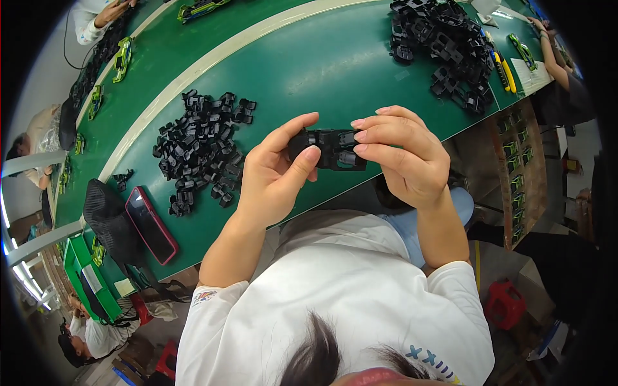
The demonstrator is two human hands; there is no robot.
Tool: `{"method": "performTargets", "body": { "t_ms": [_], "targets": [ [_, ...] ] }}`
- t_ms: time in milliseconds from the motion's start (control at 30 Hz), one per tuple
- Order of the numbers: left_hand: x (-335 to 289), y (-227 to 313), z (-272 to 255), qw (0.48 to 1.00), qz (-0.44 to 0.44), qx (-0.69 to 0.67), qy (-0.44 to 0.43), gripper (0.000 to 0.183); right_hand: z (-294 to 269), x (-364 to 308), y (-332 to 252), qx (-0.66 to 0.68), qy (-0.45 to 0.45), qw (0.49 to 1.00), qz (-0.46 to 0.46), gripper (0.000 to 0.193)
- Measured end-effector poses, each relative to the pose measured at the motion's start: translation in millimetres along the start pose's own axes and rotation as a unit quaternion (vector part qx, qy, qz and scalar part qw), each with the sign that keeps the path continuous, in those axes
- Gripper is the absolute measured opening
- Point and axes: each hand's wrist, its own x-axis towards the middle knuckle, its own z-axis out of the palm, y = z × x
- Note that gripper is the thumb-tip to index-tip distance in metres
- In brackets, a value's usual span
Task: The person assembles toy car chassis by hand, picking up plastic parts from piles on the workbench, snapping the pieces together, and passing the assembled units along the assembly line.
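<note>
Both my hands hold a black molded plastic part (331, 147) above the near edge of the green table. My left hand (270, 168) grips its left end between thumb and fingers. With bent fingers, my right hand (412, 154) holds the right end, fingertips on its upper face. Left of my hands lies a heap of small black plastic pieces (199, 145). A second heap, of larger black plastic parts (444, 48), is on the table at the far right. My fingers hide some of the held part.
A phone in a red case (152, 225) lies beside a black mesh bag (106, 219) at the left. Yellow-handled pliers (505, 72) are at the right. A green tray (84, 276) stands lower left. Beyond a pale strip, several green-and-black assemblies (122, 59) sit. Other people work around.
</note>
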Motion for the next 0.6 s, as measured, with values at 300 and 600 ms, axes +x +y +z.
{"method": "performTargets", "body": {
  "t_ms": [300, 600],
  "targets": [
    [-1.1, 4.0, -1.4, 1.0, 0.015, -0.003, 0.013, 0.035, -6.7, 13.9, -4.3, 0.016, -0.064, 0.998, 0.004, 0.019],
    [-2.0, 4.0, -1.5, 1.0, 0.017, -0.019, 0.017, 0.037, 2.1, 8.1, -6.0, 0.073, -0.024, 0.995, 0.063, 0.025]
  ]
}}
